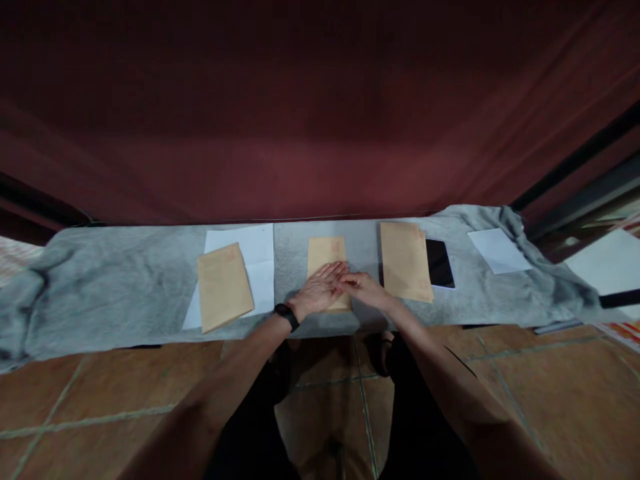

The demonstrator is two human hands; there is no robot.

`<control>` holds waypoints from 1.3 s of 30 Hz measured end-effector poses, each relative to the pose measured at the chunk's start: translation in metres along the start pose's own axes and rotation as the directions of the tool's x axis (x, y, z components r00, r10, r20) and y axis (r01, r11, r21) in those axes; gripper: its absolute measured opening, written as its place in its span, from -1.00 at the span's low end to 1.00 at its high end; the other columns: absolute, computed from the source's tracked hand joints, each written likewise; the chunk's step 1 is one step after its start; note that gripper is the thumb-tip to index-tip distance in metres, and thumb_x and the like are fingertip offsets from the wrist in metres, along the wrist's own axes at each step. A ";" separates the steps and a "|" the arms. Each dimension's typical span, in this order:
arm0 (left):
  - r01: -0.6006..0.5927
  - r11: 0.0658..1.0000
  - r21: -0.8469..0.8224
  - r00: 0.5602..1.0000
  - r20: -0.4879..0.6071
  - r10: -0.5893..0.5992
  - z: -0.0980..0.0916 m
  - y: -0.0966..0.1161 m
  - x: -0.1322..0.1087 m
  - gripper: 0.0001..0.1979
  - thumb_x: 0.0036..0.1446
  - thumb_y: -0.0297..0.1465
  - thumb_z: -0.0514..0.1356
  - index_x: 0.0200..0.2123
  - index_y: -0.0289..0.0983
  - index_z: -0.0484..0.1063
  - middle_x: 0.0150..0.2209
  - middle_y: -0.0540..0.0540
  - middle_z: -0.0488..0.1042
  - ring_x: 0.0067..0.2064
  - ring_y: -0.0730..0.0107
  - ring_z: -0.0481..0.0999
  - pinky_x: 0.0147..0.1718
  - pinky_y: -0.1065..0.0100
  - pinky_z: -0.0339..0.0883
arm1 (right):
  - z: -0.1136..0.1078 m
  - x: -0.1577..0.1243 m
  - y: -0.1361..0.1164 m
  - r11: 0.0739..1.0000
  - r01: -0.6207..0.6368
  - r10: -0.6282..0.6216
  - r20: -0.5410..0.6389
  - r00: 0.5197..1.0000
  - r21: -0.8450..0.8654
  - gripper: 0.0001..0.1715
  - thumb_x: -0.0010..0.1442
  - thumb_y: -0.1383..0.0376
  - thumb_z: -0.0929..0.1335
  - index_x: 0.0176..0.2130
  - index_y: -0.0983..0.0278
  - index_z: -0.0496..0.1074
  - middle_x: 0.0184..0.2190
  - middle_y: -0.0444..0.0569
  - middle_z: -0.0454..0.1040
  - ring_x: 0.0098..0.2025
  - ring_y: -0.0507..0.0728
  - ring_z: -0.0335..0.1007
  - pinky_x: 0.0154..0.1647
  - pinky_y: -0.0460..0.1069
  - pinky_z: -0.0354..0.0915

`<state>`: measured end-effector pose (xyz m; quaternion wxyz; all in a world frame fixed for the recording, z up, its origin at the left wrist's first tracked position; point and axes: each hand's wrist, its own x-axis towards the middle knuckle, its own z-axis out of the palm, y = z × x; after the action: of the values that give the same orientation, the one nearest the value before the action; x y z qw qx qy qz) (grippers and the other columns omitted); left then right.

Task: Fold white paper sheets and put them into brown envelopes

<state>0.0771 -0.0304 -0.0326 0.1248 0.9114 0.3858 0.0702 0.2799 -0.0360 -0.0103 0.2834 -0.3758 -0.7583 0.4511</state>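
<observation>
A brown paper envelope with red print near its top right corner lies in front of me on the grey cloth. My left hand, with a black band on the wrist, rests flat across it, fingers stretched to the right. Against those fingers, over the envelope's right edge, is my right hand with its fingers bent and pressed together. Whatever may be between them is hidden. To the right lies a stack of brown envelopes. On the left, another brown envelope or small stack lies slightly turned over white paper.
A tablet-like dark-screened device sticks out from under the right stack. Farther right is a white sheet. The grey cloth covers a long, narrow surface. A dark red wall-like panel rises behind it; brown floor tiles show below.
</observation>
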 end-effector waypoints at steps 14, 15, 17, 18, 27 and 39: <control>-0.032 0.999 0.004 0.999 -0.026 0.032 0.007 0.051 -0.052 -0.42 0.44 -0.15 0.01 0.36 -0.37 0.22 0.41 -0.35 0.23 0.47 0.14 0.12 0.44 0.09 -0.04 | 0.019 0.003 0.023 0.909 0.087 -0.103 -0.017 0.995 -0.407 -0.52 0.46 0.29 0.18 0.23 0.18 0.47 0.33 0.04 0.38 0.38 0.16 0.27 0.45 0.21 0.16; -0.023 1.000 0.008 0.999 -0.034 0.024 0.005 0.053 -0.054 -0.45 0.45 -0.18 -0.01 0.35 -0.37 0.24 0.40 -0.33 0.26 0.46 0.16 0.16 0.43 0.11 -0.01 | 0.018 0.003 0.024 0.908 0.091 -0.106 -0.014 0.994 -0.409 -0.52 0.46 0.30 0.18 0.24 0.18 0.46 0.33 0.04 0.39 0.37 0.16 0.28 0.45 0.21 0.17; -0.031 0.999 0.013 0.998 -0.046 0.031 -0.001 0.053 -0.056 -0.49 0.46 -0.23 -0.01 0.34 -0.37 0.27 0.37 -0.31 0.31 0.43 0.19 0.23 0.40 0.15 0.06 | 0.017 0.003 0.026 0.907 0.099 -0.113 -0.009 0.994 -0.410 -0.52 0.45 0.32 0.19 0.24 0.21 0.46 0.32 0.07 0.39 0.37 0.18 0.29 0.44 0.21 0.18; -0.043 0.999 0.016 0.998 -0.050 0.044 -0.004 0.051 -0.056 -0.51 0.46 -0.26 0.00 0.33 -0.37 0.28 0.35 -0.29 0.34 0.41 0.20 0.27 0.39 0.16 0.10 | 0.016 0.004 0.026 0.906 0.100 -0.113 -0.007 0.994 -0.410 -0.52 0.45 0.32 0.20 0.23 0.23 0.47 0.32 0.09 0.39 0.37 0.18 0.29 0.44 0.21 0.19; 0.020 1.000 -0.021 0.984 -0.175 -0.024 -0.010 0.026 -0.046 -0.64 0.40 -0.45 0.04 0.19 -0.24 0.44 0.20 -0.19 0.51 0.26 0.26 0.44 0.28 0.14 0.31 | 0.009 0.006 0.022 0.930 0.078 -0.089 -0.014 0.996 -0.360 -0.55 0.45 0.34 0.19 0.18 0.25 0.51 0.26 0.09 0.46 0.32 0.16 0.35 0.42 0.19 0.22; 0.460 0.888 -0.005 0.849 -0.290 -0.442 0.019 0.019 -0.049 -0.40 0.42 -0.28 -0.09 0.47 -0.24 0.07 0.51 -0.28 -0.02 0.53 -0.06 -0.11 0.40 -0.17 -0.01 | 0.091 -0.037 -0.022 0.858 -0.029 -0.049 -0.137 0.989 -0.514 -0.22 0.46 0.08 0.24 0.47 0.40 0.06 0.49 0.24 0.01 0.53 0.31 -0.11 0.54 0.29 -0.09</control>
<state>0.0609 -0.0818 -0.0467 0.0519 0.7793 0.6047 0.1560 0.2240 -0.1159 -0.0333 0.2296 -0.4657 -0.8304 0.2023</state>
